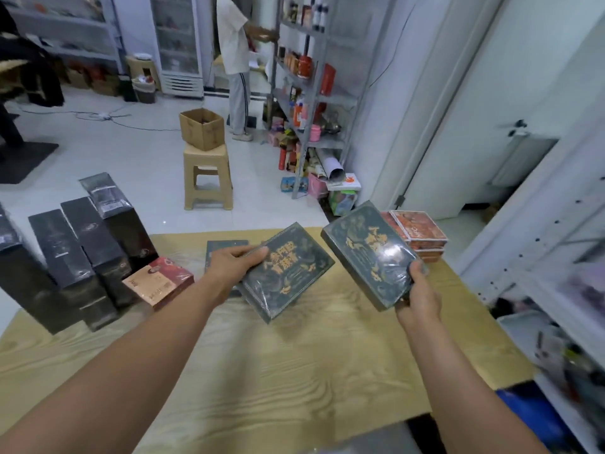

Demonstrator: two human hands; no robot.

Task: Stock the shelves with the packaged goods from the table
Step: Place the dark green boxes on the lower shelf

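Fingers (253, 253) of the left hand (229, 267) clasp a green box (289, 273) over the table (294, 371) middle; right hand (419, 296) grips a second box (370, 253).

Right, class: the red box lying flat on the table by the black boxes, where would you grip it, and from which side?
Probably across its right end, coming from the bare table side: the red box lies flat with that end free, while the black boxes stand close on its left.
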